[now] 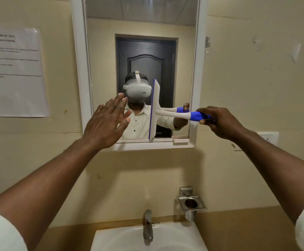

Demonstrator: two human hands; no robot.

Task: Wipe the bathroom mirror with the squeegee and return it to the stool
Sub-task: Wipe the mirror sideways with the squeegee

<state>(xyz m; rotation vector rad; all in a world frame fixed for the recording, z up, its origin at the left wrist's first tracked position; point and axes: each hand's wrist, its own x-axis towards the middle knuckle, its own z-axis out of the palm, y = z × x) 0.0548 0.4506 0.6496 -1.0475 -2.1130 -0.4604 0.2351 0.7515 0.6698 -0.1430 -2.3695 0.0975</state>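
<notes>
A white-framed bathroom mirror (104,51) hangs on the beige wall straight ahead. My right hand (221,122) grips the blue handle of a white squeegee (154,115). Its blade stands upright against the lower right part of the glass, with the blue rubber edge facing left. My left hand (107,122) is raised flat in front of the mirror's lower left corner, fingers together and extended, holding nothing. The glass reflects a person with a white headset and a dark door behind. The stool is out of view.
A white sink (111,240) with a metal tap (148,227) sits directly below. A metal soap holder (192,203) is fixed to the wall right of the tap. A printed sheet (13,73) is taped at left, a wall socket (269,137) at right.
</notes>
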